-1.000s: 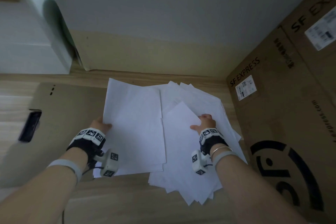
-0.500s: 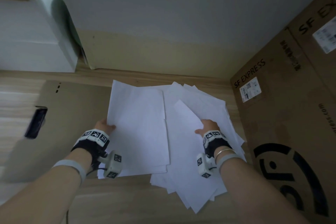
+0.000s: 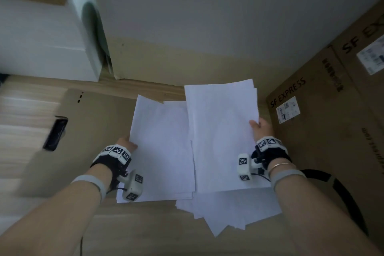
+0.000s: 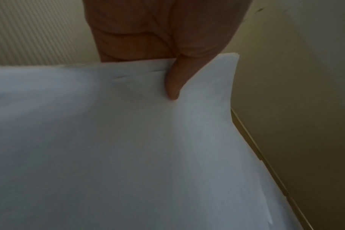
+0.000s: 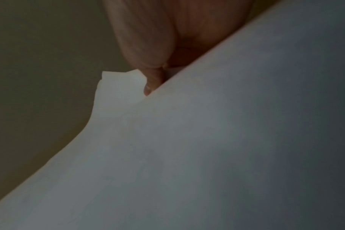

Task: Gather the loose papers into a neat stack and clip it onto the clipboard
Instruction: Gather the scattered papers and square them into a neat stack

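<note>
White flat paper sheaves [image 3: 164, 147], one pinched by each grip: left hand [image 3: 125, 143], right hand [image 3: 260, 129].

A wooden floor [image 3: 145, 224] is covered by a clipboard [image 3: 93, 131], loose papers [image 3: 228, 212] and cardboard boxes [image 3: 332, 141].

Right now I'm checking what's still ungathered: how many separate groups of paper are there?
3: one batch in the left hand, one batch in the right hand, and a loose pile underneath, partly hidden.
</note>
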`<state>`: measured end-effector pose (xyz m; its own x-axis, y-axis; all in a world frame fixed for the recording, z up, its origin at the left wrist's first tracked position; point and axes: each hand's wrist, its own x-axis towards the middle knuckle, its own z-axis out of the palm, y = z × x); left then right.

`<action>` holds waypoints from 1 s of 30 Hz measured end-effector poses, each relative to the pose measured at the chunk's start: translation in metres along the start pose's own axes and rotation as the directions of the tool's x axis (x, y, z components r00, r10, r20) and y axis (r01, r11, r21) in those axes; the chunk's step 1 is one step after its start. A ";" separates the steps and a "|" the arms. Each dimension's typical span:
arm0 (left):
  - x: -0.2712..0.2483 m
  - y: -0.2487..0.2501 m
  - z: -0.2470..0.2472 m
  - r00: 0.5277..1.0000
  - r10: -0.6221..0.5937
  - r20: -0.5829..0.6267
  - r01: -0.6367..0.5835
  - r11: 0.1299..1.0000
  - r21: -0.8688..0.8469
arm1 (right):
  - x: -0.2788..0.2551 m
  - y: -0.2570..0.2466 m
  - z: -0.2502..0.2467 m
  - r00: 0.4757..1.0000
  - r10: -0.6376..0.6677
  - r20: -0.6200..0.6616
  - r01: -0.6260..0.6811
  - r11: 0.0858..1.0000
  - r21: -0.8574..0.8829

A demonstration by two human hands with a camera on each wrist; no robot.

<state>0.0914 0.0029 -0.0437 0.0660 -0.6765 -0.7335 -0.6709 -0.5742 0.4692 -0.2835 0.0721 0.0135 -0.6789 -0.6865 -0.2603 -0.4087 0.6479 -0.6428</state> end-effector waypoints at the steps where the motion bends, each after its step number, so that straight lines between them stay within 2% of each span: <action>1: -0.001 -0.001 0.000 1.000 -0.002 0.004 0.002 1.000 0.010 | -0.006 -0.006 0.012 0.999 -0.015 0.030 0.014 1.000 0.017; 4: -0.003 -0.003 0.000 0.999 0.006 0.034 -0.006 1.000 0.003 | -0.027 -0.016 0.061 0.990 -0.022 0.136 0.024 1.000 -0.016; 8: -0.006 -0.007 -0.001 0.996 0.042 0.079 -0.037 0.997 -0.062 | -0.063 -0.019 0.119 0.968 0.058 0.245 -0.048 0.998 -0.046; 13: -0.015 -0.010 -0.004 0.991 0.054 0.124 -0.041 0.994 -0.106 | -0.088 -0.021 0.153 0.942 0.092 0.322 -0.094 0.996 -0.009; 16: -0.013 -0.012 0.000 0.991 0.080 0.105 -0.071 0.993 -0.094 | -0.090 -0.022 0.160 0.921 0.058 0.385 -0.089 0.994 0.064; 18: -0.011 -0.014 0.003 0.995 0.084 0.061 -0.080 0.994 -0.077 | -0.086 -0.020 0.151 0.937 0.021 0.349 -0.056 0.994 0.090; 20: -0.010 -0.014 0.003 0.996 0.083 0.022 -0.080 0.992 -0.097 | -0.074 -0.009 0.129 0.973 0.015 0.232 -0.031 0.997 0.067; 22: -0.008 -0.015 0.002 0.996 0.089 -0.009 -0.090 0.987 -0.136 | -0.058 0.012 0.100 0.987 0.064 0.148 -0.062 0.998 -0.017; 26: -0.003 -0.014 0.003 0.994 0.103 -0.030 -0.107 0.978 -0.181 | -0.032 0.056 0.049 0.964 0.257 0.067 -0.240 0.950 -0.199; 30: 0.000 -0.010 0.008 0.996 0.089 -0.018 -0.090 0.964 -0.249 | -0.015 0.074 0.020 0.906 0.422 0.037 -0.390 0.865 -0.317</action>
<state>0.0920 0.0119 -0.0520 0.0198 -0.7329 -0.6800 -0.4692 -0.6074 0.6410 -0.2913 0.1238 -0.0448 -0.7648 -0.3607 -0.5339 -0.2822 0.9324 -0.2258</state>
